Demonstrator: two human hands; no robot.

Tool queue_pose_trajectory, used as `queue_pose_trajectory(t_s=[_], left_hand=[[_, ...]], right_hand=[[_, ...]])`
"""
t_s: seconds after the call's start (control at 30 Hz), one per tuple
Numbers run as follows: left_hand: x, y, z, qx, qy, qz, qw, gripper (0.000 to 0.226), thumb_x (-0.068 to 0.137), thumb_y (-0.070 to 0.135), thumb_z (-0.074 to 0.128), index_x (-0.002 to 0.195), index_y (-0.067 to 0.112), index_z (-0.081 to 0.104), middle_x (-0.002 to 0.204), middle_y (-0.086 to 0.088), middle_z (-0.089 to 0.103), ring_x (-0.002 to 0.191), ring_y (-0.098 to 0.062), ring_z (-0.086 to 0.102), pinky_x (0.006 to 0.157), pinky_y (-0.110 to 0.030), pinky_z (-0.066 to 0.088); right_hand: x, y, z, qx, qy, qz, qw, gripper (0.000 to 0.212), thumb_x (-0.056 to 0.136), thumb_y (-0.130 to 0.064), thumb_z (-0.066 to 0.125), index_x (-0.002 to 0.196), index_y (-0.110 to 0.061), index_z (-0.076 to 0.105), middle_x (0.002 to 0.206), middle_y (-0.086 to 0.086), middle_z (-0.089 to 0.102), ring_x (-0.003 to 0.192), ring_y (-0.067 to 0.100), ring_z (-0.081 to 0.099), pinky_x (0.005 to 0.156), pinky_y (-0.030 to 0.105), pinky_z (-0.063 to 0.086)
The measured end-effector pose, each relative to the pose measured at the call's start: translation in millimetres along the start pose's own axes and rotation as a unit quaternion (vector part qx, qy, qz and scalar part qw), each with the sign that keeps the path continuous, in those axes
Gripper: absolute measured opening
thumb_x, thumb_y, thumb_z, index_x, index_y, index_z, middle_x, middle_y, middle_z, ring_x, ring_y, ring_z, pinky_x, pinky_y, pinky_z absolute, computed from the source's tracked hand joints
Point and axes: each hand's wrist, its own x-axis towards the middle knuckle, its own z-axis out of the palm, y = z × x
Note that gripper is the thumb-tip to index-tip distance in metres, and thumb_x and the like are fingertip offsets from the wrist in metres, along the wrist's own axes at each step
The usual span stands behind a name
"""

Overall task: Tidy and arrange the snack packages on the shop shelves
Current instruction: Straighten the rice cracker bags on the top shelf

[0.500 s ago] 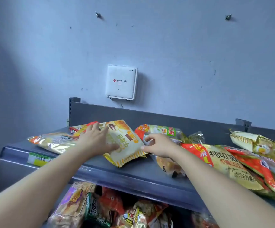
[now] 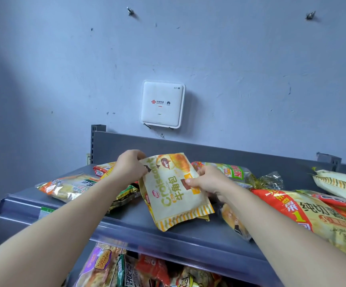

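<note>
**Croissant package held by 2 hands, long axis far to near**

The croissant package (image 2: 174,195) is held between both hands. Its far-left corner is pinched by the left hand (image 2: 129,164), and its right edge is gripped by the right hand (image 2: 207,181). Its long axis runs far to near, and the near end appears to rest on the upper shelf (image 2: 126,222). Loose packs (image 2: 68,186) are spread at left, chip bags (image 2: 304,214) at right, and more snacks (image 2: 126,268) are crowded below.

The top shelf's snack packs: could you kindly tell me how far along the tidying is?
Nothing looks finished. In hand: both the left hand and right hand grip the croissant pack. Left to do: the chip bags at right and the overlapping packs at left lie jumbled on the shelf.
</note>
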Motion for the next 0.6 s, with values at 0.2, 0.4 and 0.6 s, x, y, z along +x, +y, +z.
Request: queue_pose_trajectory(t_s=[0.2, 0.4, 0.6], left_hand=[[0.6, 22.1, -5.4, -0.149, 0.096, 0.022, 0.984, 0.023, 0.086, -0.002, 0.062, 0.082, 0.019, 0.069, 0.088, -0.002, 0.069, 0.083, -0.022, 0.064, 0.074, -0.037, 0.057], [-7.6, 67.8, -2.8, -0.196, 0.065, 0.096, 0.974, 0.037, 0.087, -0.002, 0.060, 0.068, 0.029, 0.066, 0.074, -0.001, 0.066, 0.071, -0.022, 0.062, 0.065, -0.031, 0.052], [-27.7, 110.7, 13.6, -0.251, 0.046, 0.153, 0.955, 0.033, 0.088, -0.001, 0.054, 0.086, 0.028, 0.070, 0.089, -0.004, 0.071, 0.075, -0.014, 0.065, 0.071, -0.026, 0.053]], right_hand=[[-1.4, -6.4, -13.2, 0.081, 0.057, -0.037, 0.994, 0.032, 0.078, -0.024, 0.077, 0.069, -0.013, 0.049, 0.073, 0.002, 0.065, 0.066, 0.015, 0.058, 0.059, 0.029, 0.047], [-21.2, -13.3, -41.3, 0.244, 0.121, -0.081, 0.959, 0.074, 0.068, -0.023, 0.085, 0.130, -0.016, 0.045, 0.116, 0.002, 0.061, 0.099, 0.016, 0.061, 0.074, 0.027, 0.049], [-47.2, -4.0, -79.8, 0.265, 0.132, -0.144, 0.944, 0.041, 0.070, -0.005, 0.082, 0.100, -0.022, 0.060, 0.090, -0.001, 0.070, 0.085, 0.019, 0.069, 0.073, 0.034, 0.058]])
